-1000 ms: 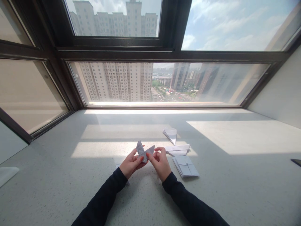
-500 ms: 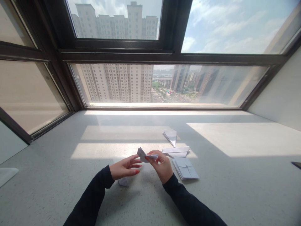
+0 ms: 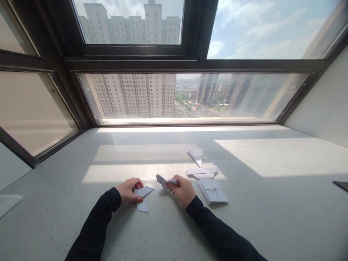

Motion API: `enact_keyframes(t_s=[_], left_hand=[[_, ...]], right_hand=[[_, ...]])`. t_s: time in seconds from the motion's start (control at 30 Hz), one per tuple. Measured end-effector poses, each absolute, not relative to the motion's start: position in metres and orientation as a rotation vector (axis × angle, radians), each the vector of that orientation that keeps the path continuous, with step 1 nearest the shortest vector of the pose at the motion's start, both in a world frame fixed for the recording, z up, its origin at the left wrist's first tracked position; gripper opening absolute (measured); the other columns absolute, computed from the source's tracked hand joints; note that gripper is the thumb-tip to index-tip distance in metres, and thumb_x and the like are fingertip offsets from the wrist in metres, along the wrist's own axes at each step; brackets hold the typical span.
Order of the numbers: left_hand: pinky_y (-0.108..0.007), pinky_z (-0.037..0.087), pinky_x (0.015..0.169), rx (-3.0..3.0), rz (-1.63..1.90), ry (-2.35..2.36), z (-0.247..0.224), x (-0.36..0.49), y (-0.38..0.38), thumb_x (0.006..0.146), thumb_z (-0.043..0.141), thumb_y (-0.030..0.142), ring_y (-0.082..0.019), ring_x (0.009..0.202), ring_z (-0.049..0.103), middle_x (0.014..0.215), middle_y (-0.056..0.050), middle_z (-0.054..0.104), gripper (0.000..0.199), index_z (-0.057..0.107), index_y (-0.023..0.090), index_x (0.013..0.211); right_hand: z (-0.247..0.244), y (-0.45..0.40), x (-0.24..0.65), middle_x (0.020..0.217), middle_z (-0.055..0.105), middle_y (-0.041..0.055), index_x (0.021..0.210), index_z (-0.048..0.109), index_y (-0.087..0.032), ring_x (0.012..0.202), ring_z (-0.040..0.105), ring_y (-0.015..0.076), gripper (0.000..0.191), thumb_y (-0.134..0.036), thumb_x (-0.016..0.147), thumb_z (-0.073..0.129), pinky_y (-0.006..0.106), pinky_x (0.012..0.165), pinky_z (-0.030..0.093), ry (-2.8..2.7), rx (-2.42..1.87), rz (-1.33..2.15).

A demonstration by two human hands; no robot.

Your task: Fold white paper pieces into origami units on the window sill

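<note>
My right hand (image 3: 184,190) pinches a folded white paper piece (image 3: 162,181) between thumb and fingers, its folded layers pointing left. Lower and to the left, my left hand (image 3: 130,190) has its fingers and thumb closed about the edge of another folded paper piece (image 3: 145,191). That piece is bent, with one arm pointing right and a lower flap toward me; part of it is hidden under the fingers. Just right of my right hand lies a stack of square folded papers (image 3: 214,191). Beyond it are a long folded paper strip (image 3: 201,172) and pointed folded papers (image 3: 196,156).
The pale speckled sill (image 3: 163,235) runs up to a dark window frame (image 3: 190,66). A white object (image 3: 9,203) sits at the left edge, and a dark object (image 3: 341,186) at the right edge. Sunlight patches cross the surface.
My left hand has moved left and down, away from the paper in my right hand, and has closed on the bent paper piece. The right hand still holds its paper.
</note>
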State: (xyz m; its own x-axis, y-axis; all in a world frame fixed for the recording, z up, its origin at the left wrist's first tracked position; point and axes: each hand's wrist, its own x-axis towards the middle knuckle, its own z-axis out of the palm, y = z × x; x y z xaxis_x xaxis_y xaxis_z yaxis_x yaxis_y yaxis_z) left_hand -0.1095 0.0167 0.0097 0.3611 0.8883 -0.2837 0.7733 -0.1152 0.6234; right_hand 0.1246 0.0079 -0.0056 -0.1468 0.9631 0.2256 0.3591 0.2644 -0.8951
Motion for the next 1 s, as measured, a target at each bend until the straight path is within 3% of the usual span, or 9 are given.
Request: enact_keyframes(t_s=[0.17,0.3,0.4,0.7,0.9,1.0], left_hand=[[-0.023,0.034,0.050,1.795,0.393,1.478,0.017,-0.105,0.020,0.050,0.062,0.049,-0.011,0.053,0.042,0.059,0.003,0.048,0.042,0.052,0.014,0.071],[-0.026,0.041,0.053,1.489,0.853,1.486,0.022,-0.098,0.025,0.057,0.058,0.051,-0.015,0.060,0.052,0.066,-0.001,0.056,0.043,0.049,0.014,0.077],[-0.030,0.045,0.056,1.147,1.043,1.340,0.019,-0.080,0.025,0.053,0.064,0.049,-0.018,0.064,0.058,0.069,-0.003,0.060,0.049,0.045,0.015,0.083],[-0.031,0.042,0.079,0.739,1.047,0.700,0.008,-0.022,0.000,0.059,0.067,0.021,-0.016,0.075,0.060,0.086,-0.005,0.062,0.043,0.052,0.016,0.099],[-0.032,0.036,0.088,0.759,1.028,0.578,0.009,-0.022,-0.004,0.051,0.066,0.008,-0.018,0.086,0.056,0.091,-0.004,0.062,0.048,0.058,0.017,0.098],[-0.034,0.035,0.088,0.809,1.026,0.630,0.011,-0.020,-0.006,0.053,0.069,0.011,-0.019,0.086,0.056,0.090,-0.004,0.063,0.046,0.059,0.017,0.097]], right_hand=[[-0.006,0.010,0.125,0.043,0.052,-0.0030,0.056,0.049,-0.017,0.039,0.051,0.0112,0.015,-0.026,0.066,0.056,0.023,0.041,0.041,-1.566,-1.195,0.954],[0.001,0.008,0.123,0.047,0.052,-0.0027,0.063,0.051,-0.017,0.043,0.051,0.0110,0.016,-0.031,0.067,0.057,0.023,0.043,0.042,-1.375,-1.013,1.035],[0.008,0.005,0.121,0.048,0.051,-0.0028,0.062,0.053,-0.016,0.044,0.049,0.0095,0.018,-0.032,0.065,0.059,0.021,0.041,0.039,-1.335,-0.957,1.031],[0.012,0.002,0.119,0.052,0.054,-0.0015,0.063,0.057,-0.015,0.042,0.043,0.0081,0.021,-0.036,0.062,0.062,0.020,0.034,0.030,-1.269,-0.996,1.059],[0.008,0.003,0.120,0.051,0.053,-0.0018,0.062,0.056,-0.015,0.041,0.041,0.0075,0.021,-0.035,0.062,0.061,0.020,0.036,0.029,-1.286,-1.073,1.050],[0.007,0.003,0.120,0.050,0.052,-0.0021,0.060,0.056,-0.015,0.042,0.042,0.0079,0.020,-0.034,0.063,0.061,0.021,0.039,0.032,-1.293,-1.084,1.023]])
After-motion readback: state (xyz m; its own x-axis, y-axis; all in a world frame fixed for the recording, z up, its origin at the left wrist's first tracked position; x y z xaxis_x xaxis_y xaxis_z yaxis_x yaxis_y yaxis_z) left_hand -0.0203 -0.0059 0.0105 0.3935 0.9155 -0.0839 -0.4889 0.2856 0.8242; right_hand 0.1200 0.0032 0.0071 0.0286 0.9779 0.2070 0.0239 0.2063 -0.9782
